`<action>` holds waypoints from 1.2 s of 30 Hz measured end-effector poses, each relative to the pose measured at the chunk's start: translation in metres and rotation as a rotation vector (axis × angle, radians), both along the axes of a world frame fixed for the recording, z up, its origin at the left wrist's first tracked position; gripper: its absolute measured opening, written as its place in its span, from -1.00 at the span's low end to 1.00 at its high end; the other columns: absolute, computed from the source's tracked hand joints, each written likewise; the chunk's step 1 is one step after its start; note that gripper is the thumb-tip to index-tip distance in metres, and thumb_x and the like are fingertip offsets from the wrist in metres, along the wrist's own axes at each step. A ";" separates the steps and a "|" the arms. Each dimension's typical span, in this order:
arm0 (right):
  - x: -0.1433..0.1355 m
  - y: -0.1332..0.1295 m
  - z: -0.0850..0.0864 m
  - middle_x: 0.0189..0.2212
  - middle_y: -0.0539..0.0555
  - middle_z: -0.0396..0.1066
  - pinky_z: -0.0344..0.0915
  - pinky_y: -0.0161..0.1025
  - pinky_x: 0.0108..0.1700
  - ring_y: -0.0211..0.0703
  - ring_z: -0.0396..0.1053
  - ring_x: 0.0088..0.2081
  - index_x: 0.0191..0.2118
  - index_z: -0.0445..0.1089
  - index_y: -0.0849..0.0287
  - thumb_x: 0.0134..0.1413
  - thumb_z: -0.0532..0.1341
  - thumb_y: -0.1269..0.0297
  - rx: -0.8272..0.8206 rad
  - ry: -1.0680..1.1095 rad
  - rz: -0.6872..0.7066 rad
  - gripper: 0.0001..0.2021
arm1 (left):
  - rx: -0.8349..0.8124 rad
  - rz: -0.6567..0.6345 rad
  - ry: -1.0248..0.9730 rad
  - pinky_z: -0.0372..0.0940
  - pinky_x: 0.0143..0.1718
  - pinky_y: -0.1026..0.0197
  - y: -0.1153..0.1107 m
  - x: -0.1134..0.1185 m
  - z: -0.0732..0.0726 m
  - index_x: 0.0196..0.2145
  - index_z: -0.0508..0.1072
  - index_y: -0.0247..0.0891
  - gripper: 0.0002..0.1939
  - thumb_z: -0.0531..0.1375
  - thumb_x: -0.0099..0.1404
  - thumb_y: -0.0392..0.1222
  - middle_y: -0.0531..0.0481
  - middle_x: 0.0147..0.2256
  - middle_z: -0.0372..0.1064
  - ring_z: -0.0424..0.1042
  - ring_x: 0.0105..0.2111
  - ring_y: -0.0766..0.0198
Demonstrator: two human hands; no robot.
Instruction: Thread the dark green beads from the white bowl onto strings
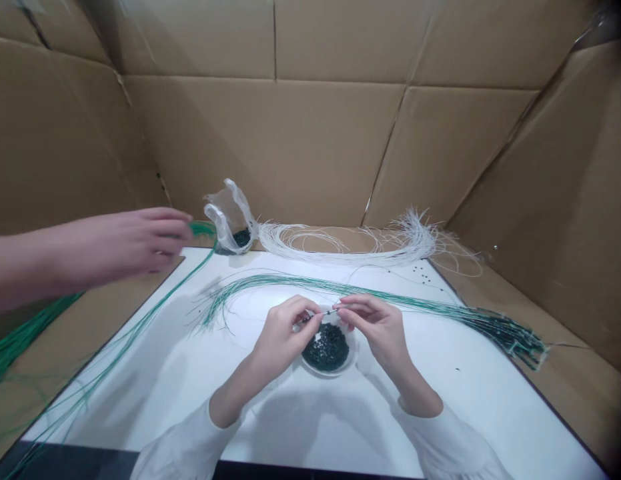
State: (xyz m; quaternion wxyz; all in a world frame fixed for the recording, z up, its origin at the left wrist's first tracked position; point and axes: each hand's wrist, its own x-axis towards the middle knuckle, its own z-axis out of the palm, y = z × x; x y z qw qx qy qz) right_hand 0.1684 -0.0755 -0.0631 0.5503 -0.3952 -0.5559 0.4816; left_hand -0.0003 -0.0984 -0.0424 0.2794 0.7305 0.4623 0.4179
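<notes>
Between my two hands a thin cord strung with a few dark beads (330,311) is stretched roughly level. My left hand (285,327) pinches its left part between thumb and fingers. On the other side, my right hand (377,327) has its thumb and fingertips closed on the cord's right part. Directly below the fingertips stands a white bowl (354,357) holding many small dark green beads (326,350). Behind both hands, a bundle of green strands (290,280) curves across the white board, ending in a beaded cluster (510,337) at the right.
Another person's hand (150,240) reaches in from the left, near long green strands (155,313). A plastic bag (233,217) with dark beads stands at the back, beside coiled white strands (340,250). Loose beads (423,272) dot the white board (470,400). Cardboard walls (270,147) surround it.
</notes>
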 end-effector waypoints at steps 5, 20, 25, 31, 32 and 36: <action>-0.003 -0.001 -0.002 -0.52 0.07 0.46 0.34 -0.31 -0.53 -0.18 0.39 -0.52 -0.32 0.43 0.18 -0.23 0.33 0.25 -0.006 -0.045 0.075 -0.75 | -0.015 -0.026 -0.006 0.16 -0.42 0.34 0.000 0.000 -0.002 -0.41 0.43 -0.27 -0.81 0.05 0.23 -0.19 -0.01 -0.42 0.36 0.30 -0.43 0.35; -0.002 0.006 -0.004 -0.52 0.06 0.41 0.23 -0.36 -0.55 -0.27 0.28 -0.56 -0.46 0.44 0.24 -0.10 0.24 0.19 0.038 -0.229 0.099 -0.81 | -0.264 -0.028 -0.140 0.24 -0.35 0.32 0.011 -0.002 -0.013 -0.19 0.43 -0.28 -0.70 0.15 0.14 -0.09 -0.06 -0.26 0.43 0.36 -0.36 0.32; -0.003 0.004 -0.004 -0.55 0.04 0.40 0.22 -0.35 -0.51 -0.26 0.28 -0.55 -0.45 0.43 0.22 -0.06 0.21 0.23 0.086 -0.320 0.083 -0.84 | -0.235 0.028 -0.072 0.20 -0.37 0.32 0.014 -0.001 -0.016 -0.37 0.49 -0.31 -0.73 0.14 0.14 -0.04 -0.02 -0.39 0.45 0.34 -0.42 0.31; 0.001 0.009 0.000 -0.37 0.04 0.39 0.25 -0.36 -0.45 -0.26 0.33 -0.48 -0.19 0.29 0.21 -0.12 0.24 0.30 0.052 -0.412 0.105 -0.71 | -0.219 0.083 -0.091 0.17 -0.40 0.33 0.020 -0.006 -0.021 -0.40 0.46 -0.32 -0.75 0.14 0.13 -0.06 -0.03 -0.41 0.42 0.31 -0.44 0.33; 0.002 0.009 0.000 -0.38 0.04 0.38 0.25 -0.35 -0.43 -0.26 0.33 -0.46 -0.20 0.28 0.21 -0.14 0.25 0.36 0.059 -0.514 0.126 -0.70 | -0.219 0.090 -0.110 0.17 -0.40 0.33 0.021 -0.008 -0.021 -0.40 0.46 -0.33 -0.74 0.14 0.13 -0.06 -0.04 -0.41 0.42 0.31 -0.43 0.32; 0.000 0.007 -0.005 -0.51 0.03 0.33 0.16 -0.35 -0.41 -0.21 0.29 -0.43 -0.51 0.28 0.25 -0.21 0.16 0.58 0.243 -1.114 0.300 -0.89 | -0.295 0.114 -0.225 0.13 -0.46 0.35 0.030 -0.014 -0.018 -0.40 0.44 -0.35 -0.72 0.16 0.09 -0.04 -0.06 -0.43 0.40 0.28 -0.47 0.35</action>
